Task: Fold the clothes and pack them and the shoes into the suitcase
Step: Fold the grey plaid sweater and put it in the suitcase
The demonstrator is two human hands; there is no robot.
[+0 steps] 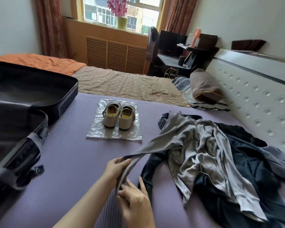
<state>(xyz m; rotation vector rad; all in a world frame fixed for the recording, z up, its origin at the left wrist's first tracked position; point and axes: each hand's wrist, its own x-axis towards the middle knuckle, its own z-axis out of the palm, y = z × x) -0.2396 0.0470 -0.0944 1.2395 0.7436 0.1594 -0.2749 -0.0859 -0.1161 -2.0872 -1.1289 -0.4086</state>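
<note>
now left hand (pixel 117 167) and right hand (pixel 135 199) grip a grey top (pixel 163 142) near the mat's (pixel 69 162) front edge; shoes (pixel 118 116) mid-mat on plastic (pixel 95 134), suitcase (pixel 15 129) at left edge.

Left hand (pixel 117 167) and right hand (pixel 135 200) close together, both pinching grey garment (pixel 155 145)

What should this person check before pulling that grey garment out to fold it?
1. Grip on the grey garment by left hand and right hand: ok.
2. Garment free of the pile: not ok, its far end lies among the other clothes.
3. Bare mat to fold on: ok.
4. Open suitcase: ok.
5. Both shoes out of the way, on the plastic sheet: ok.
6. Garment right side out: cannot tell.
</note>
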